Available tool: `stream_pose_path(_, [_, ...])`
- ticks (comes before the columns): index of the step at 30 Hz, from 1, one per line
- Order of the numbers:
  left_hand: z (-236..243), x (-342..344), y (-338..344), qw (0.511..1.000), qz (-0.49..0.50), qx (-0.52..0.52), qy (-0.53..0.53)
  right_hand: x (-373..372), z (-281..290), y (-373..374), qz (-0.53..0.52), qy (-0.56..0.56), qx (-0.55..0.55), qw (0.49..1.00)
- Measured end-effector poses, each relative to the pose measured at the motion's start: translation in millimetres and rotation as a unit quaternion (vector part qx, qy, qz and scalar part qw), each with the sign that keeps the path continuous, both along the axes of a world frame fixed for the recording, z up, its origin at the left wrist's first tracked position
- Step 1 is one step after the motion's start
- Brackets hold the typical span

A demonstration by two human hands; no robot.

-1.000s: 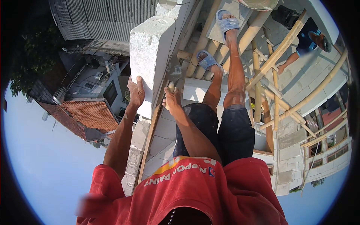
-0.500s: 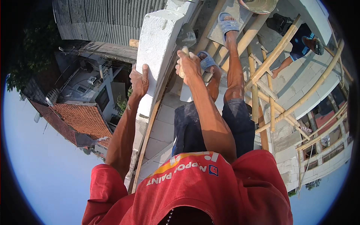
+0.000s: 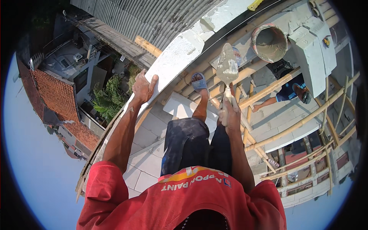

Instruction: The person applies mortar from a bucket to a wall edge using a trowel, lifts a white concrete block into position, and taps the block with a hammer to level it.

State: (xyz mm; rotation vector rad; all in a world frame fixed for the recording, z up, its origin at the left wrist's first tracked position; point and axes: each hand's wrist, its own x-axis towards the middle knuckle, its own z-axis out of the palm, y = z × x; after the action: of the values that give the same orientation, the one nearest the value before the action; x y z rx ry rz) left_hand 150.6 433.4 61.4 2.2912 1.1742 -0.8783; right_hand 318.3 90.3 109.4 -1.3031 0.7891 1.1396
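Note:
My left hand (image 3: 144, 88) grips the edge of a long white block (image 3: 178, 57) on top of the wall, thumb on the upper face and fingers bent over the outer side. In my right hand (image 3: 230, 111) is a trowel (image 3: 227, 68), held by its pale handle. Its pointed blade is smeared with grey mortar and points away from me, over the bamboo platform. Beyond the blade, to the right, stands a bucket (image 3: 270, 43) with grey mortar inside.
Bamboo poles (image 3: 295, 120) form scaffolding at right. White blocks (image 3: 314, 53) are stacked beside the bucket. Another person's leg (image 3: 268, 103) shows below. A yellow-handled tool (image 3: 254, 4) lies farther along the wall. Corrugated roofing (image 3: 142, 23) and tiled roofs (image 3: 53, 92) lie beyond the wall's left side.
My right hand with the trowel has swung right, away from the wall block, and the blade now shows fully. My view has turned, bringing the bucket into sight. My left hand stays on the block.

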Motion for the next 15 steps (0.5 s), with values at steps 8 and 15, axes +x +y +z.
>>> stream_pose_path(8, [22, -10, -9, 0.996, 0.082, 0.022, 0.038, 89, 102, -35, 0.299, -0.043, -0.013, 0.953])
stream_pose_path(15, [8, -6, -28, 0.984, 0.145, 0.072, -0.074, 112, 119, 44, 0.442, -0.089, 0.080, 0.889])
